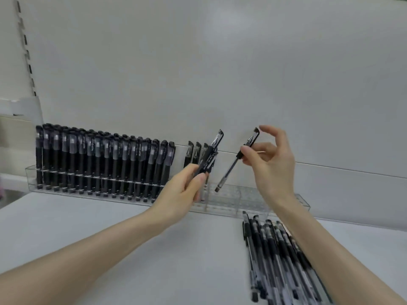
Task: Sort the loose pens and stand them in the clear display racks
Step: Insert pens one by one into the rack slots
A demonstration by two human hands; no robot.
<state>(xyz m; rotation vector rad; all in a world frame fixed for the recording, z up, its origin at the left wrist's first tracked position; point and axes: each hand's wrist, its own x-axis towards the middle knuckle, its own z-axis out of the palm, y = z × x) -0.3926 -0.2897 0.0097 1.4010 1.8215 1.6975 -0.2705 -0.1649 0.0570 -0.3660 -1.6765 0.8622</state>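
You're partway through — the full rack (33,179) stands mid-left, the centre rack (253,200) holds few pens, your left hand (185,190) grips a small bunch (209,159), your right hand (273,168) pinches a single pen (231,170) between its fingers (246,149) above the empty slots, and a loose pile (277,256) waits lower right on the tabletop (143,249).

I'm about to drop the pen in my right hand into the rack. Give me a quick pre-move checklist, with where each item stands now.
1. Grip: ok. The right hand pinches the single pen near its cap.
2. Target: ok. The pen's lower end appears to hang over an empty compartment of the clear rack.
3. Pen upright: not ok. It is tilted, with the cap to the right.
4. Path clear: ok. The left hand holds its bundle of pens left of that compartment.
5. Same type as the three standing pens: cannot tell.
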